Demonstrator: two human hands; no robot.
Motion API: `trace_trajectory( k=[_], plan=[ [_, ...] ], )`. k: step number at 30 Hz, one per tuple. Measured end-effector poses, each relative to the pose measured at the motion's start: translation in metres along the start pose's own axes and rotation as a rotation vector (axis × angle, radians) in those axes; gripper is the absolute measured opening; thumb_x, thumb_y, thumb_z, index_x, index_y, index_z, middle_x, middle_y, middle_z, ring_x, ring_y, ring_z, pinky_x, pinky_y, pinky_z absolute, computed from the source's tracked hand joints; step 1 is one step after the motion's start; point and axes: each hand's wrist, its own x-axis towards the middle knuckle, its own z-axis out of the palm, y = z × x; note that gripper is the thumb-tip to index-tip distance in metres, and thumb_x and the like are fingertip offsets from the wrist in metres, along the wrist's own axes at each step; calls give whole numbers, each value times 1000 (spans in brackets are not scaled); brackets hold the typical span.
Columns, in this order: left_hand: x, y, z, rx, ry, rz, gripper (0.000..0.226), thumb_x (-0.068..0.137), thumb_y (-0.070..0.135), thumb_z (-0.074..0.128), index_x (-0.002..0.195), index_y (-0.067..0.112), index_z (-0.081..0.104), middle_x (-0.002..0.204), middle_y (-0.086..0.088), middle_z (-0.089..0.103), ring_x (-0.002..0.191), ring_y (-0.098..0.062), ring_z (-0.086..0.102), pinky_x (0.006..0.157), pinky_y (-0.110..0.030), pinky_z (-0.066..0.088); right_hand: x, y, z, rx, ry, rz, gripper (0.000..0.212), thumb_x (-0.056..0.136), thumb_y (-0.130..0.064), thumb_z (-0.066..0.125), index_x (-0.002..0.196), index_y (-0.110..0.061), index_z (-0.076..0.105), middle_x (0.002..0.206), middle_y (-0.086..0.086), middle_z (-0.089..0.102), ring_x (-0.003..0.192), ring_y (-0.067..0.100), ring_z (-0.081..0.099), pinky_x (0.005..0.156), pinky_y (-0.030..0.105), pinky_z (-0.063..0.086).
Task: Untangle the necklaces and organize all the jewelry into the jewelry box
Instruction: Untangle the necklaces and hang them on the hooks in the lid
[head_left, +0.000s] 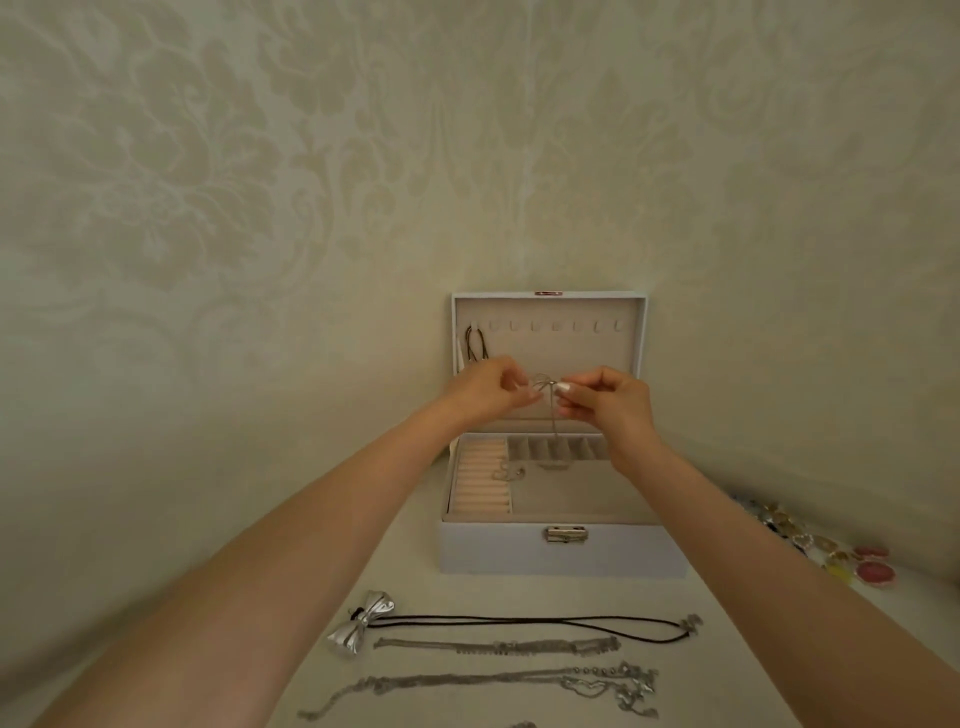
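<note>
A white jewelry box (561, 556) stands open against the wall, its lid upright with a row of hooks. A dark necklace (475, 345) hangs from the leftmost hook. My left hand (488, 387) and my right hand (605, 397) are raised in front of the lid, each pinching a thin silver necklace (545, 387) between them; its chain dangles down toward the tray. Small silver pieces (511, 473) lie in the tray beside the ring rolls.
On the table in front of the box lie a black cord necklace with a silver bow (363, 621), a silver chain (498, 647) and a tangled silver chain (597, 683). Colourful small jewelry (831, 551) is spread at the right near the wall.
</note>
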Motion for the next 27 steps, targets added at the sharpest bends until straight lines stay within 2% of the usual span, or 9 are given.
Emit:
trace_trajectory(
  k=[3, 7, 10, 13, 15, 18, 20, 23, 27],
  plan=[
    [13, -3, -7, -75, 37, 34, 31, 87, 26, 66, 115, 14, 61, 101, 0, 59, 92, -11, 53, 80, -23, 40, 8, 0, 8, -15, -37, 9, 11, 81, 8, 65, 77, -1, 62, 73, 11, 65, 55, 12, 64, 57, 22, 56],
    [28, -8, -16, -120, 66, 97, 14, 87, 9, 65, 97, 0, 69, 81, 2, 61, 75, -6, 53, 66, -12, 39, 21, 2, 18, -52, -46, 15, 16, 82, 8, 64, 73, -4, 60, 73, 14, 64, 49, 11, 62, 52, 23, 55],
    [35, -13, -22, -111, 81, 94, 13, 88, 10, 63, 92, 0, 70, 76, 4, 63, 68, 2, 52, 60, -4, 38, 31, 4, 23, -81, -58, 24, 15, 83, 8, 63, 74, -3, 59, 76, 19, 63, 47, 12, 61, 46, 22, 52],
    [44, -20, -24, 72, 116, 119, 13, 88, 19, 64, 91, 10, 72, 91, -3, 70, 79, -8, 58, 72, -21, 45, 37, 6, 28, -89, -79, 33, 16, 84, 8, 62, 74, -3, 57, 72, 18, 62, 44, 14, 62, 42, 22, 50],
    [48, -22, -26, 227, 189, 120, 14, 87, 27, 64, 91, 14, 70, 93, 1, 68, 85, -13, 59, 76, -29, 46, 39, 6, 31, -54, -123, 69, 15, 86, 7, 60, 77, -4, 54, 71, 15, 65, 46, 16, 64, 42, 23, 51],
    [51, -23, -31, 259, 333, 109, 15, 88, 30, 63, 90, 16, 67, 83, 6, 61, 81, -11, 56, 71, -28, 43, 41, 9, 39, 84, -231, 151, 9, 92, 5, 50, 90, -3, 50, 81, 18, 69, 60, 23, 70, 51, 27, 56],
    [54, -24, -31, 251, 371, 104, 14, 89, 27, 61, 92, 15, 66, 83, 3, 63, 81, -14, 58, 69, -28, 43, 43, 10, 46, 181, -269, 169, 10, 93, 7, 46, 95, -2, 49, 86, 25, 67, 68, 27, 71, 59, 31, 58],
    [58, -29, -28, 314, 442, 129, 16, 93, 24, 54, 97, 13, 65, 91, -3, 68, 86, -21, 62, 71, -31, 45, 46, 9, 57, 208, -246, 167, 8, 93, 7, 48, 94, 0, 52, 79, 22, 65, 63, 24, 70, 61, 30, 59],
    [65, -36, -24, 425, 586, 157, 20, 97, 27, 47, 102, 12, 59, 89, -8, 68, 81, -26, 62, 64, -35, 43, 52, 8, 72, 226, -160, 165, 4, 91, 4, 53, 89, 2, 55, 76, 19, 64, 53, 19, 67, 55, 26, 58]
  ],
)
